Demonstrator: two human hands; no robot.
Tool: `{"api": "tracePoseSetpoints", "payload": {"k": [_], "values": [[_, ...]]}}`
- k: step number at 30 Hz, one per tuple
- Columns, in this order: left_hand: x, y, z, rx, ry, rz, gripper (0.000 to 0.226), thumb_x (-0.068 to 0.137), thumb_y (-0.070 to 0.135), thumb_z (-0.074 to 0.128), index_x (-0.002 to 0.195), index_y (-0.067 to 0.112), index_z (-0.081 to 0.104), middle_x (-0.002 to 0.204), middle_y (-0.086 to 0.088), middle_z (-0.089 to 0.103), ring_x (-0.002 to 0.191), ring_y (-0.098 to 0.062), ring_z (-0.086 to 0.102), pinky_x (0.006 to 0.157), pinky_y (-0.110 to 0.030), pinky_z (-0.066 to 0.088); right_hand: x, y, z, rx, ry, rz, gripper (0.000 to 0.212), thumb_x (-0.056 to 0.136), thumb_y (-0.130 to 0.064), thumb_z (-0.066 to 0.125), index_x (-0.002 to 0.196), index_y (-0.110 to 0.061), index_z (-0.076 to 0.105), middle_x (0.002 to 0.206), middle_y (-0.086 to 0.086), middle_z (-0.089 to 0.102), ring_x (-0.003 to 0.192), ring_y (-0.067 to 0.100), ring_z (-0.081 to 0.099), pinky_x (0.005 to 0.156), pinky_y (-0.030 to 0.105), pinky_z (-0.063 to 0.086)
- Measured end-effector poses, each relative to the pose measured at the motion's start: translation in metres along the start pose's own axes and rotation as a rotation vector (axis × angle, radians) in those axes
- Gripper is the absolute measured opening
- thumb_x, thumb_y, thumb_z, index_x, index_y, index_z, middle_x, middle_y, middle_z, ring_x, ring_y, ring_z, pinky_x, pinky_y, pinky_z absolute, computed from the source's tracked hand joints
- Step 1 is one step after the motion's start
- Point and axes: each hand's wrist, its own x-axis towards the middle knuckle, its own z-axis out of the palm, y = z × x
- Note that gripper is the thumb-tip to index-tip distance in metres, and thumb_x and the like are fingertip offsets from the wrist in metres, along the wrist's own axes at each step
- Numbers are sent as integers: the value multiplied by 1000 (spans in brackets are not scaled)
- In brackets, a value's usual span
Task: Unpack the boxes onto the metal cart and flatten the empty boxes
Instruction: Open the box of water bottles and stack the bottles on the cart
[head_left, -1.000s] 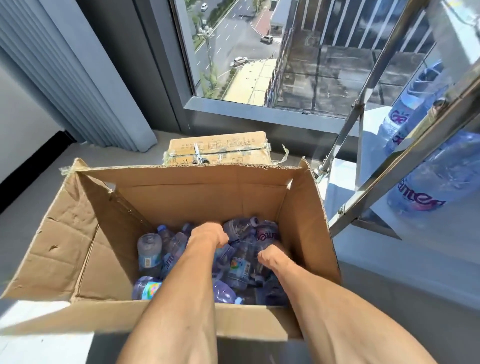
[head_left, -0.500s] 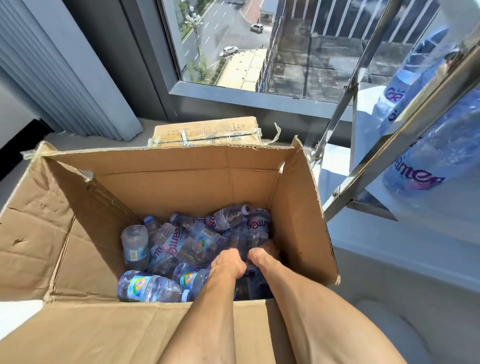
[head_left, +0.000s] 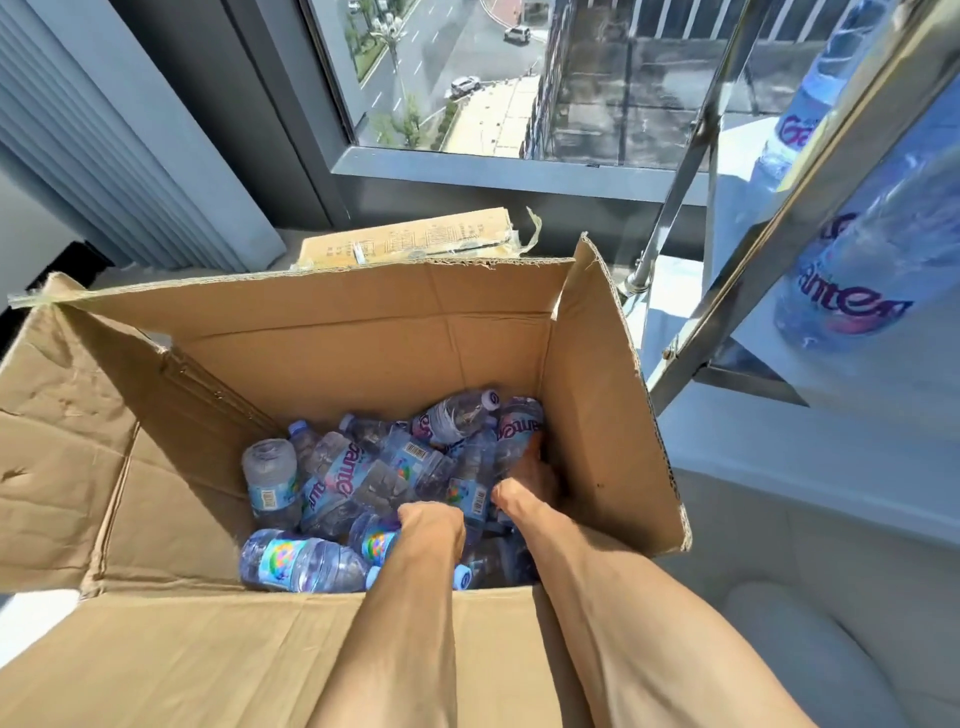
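An open cardboard box (head_left: 363, 332) stands in front of me, its bottom covered with several small water bottles (head_left: 337, 473) lying in a heap. Both my forearms reach down into it. My left hand (head_left: 434, 530) is curled like a fist over a bottle near the front of the heap, fingertips hidden. My right hand (head_left: 524, 486) lies close beside it by the box's right wall, its fingers wrapped over another bottle. The metal cart (head_left: 779, 249) rises at the right, with large labelled water bottles (head_left: 852, 296) on its shelf.
A second taped cardboard box (head_left: 410, 239) lies behind the open one, under the window (head_left: 467, 78). Grey curtains (head_left: 104, 156) hang at the left. The box's flaps stick out to the left, front and right. Pale floor shows at the lower right.
My left hand has come from the back of the heap to the front, next to my right hand. My view has shifted closer over the box.
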Motion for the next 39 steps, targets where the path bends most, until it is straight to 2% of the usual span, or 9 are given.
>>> {"api": "tracePoseSetpoints", "payload": {"k": [2, 6, 11, 19, 23, 28, 34, 37, 39], "values": [[0, 4, 1, 27, 11, -2, 49, 90, 31, 62, 136, 20, 53, 145, 0, 50, 132, -25, 49, 104, -42, 39, -9, -2, -6, 90, 66, 47, 78, 96, -41, 51, 155, -21, 4, 142, 20, 45, 130, 31, 47, 103, 35, 37], [1, 7, 4, 45, 28, -22, 52, 89, 36, 62, 138, 20, 52, 145, -1, 50, 133, -25, 48, 105, -42, 37, -27, -13, -15, 148, 55, 116, 75, 96, -38, 52, 155, -22, 8, 147, 13, 41, 133, 26, 42, 103, 30, 34], [1, 8, 5, 52, 29, -24, 53, 93, 36, 59, 141, 18, 48, 149, -4, 45, 137, -27, 42, 109, -44, 31, -38, -26, -34, 279, 195, 105, 63, 74, -25, 72, 131, -15, 45, 116, 14, 61, 105, 32, 61, 73, 29, 36], [3, 13, 4, 87, -57, 23, 56, 95, 27, 58, 147, 18, 40, 154, -3, 35, 141, -30, 34, 112, -49, 30, -15, -32, -44, 371, 298, -253, 42, 82, -13, 69, 121, -5, 58, 118, 13, 63, 112, 30, 59, 94, 31, 41], [8, 14, 3, 92, -49, 11, 51, 94, 29, 57, 143, 24, 45, 150, 3, 41, 138, -25, 38, 108, -45, 30, -6, -29, -26, 326, 321, -253, 66, 79, -14, 75, 137, -5, 46, 136, 10, 51, 128, 26, 48, 106, 30, 34], [20, 16, 6, 120, -44, 8, 55, 93, 35, 56, 145, 23, 42, 152, 3, 39, 140, -28, 34, 110, -50, 24, -2, -31, -12, 59, 414, -246, 71, 62, -35, 85, 122, -13, 53, 123, 10, 52, 114, 29, 51, 91, 40, 47], [13, 11, 7, 23, -107, -46, 57, 94, 35, 57, 147, 20, 40, 153, 2, 37, 142, -30, 31, 114, -52, 24, -3, -25, -21, 634, 240, -196, 72, 72, 4, 79, 135, 10, 45, 133, 22, 54, 123, 28, 52, 99, 25, 36], [7, 10, 10, 59, -61, -8, 54, 94, 34, 57, 145, 21, 43, 151, 2, 40, 140, -27, 36, 110, -47, 29, -15, -29, -32, 731, 184, -127, 67, 68, 7, 81, 125, 11, 47, 114, 16, 59, 102, 17, 54, 78, 9, 41], [5, 7, 9, 58, -30, 38, 51, 93, 32, 59, 142, 22, 47, 148, 3, 45, 136, -26, 42, 105, -45, 35, -20, -34, -42, 885, 97, -66, 59, 73, 2, 80, 121, 10, 48, 113, 21, 62, 95, 20, 55, 83, 21, 47]]}}
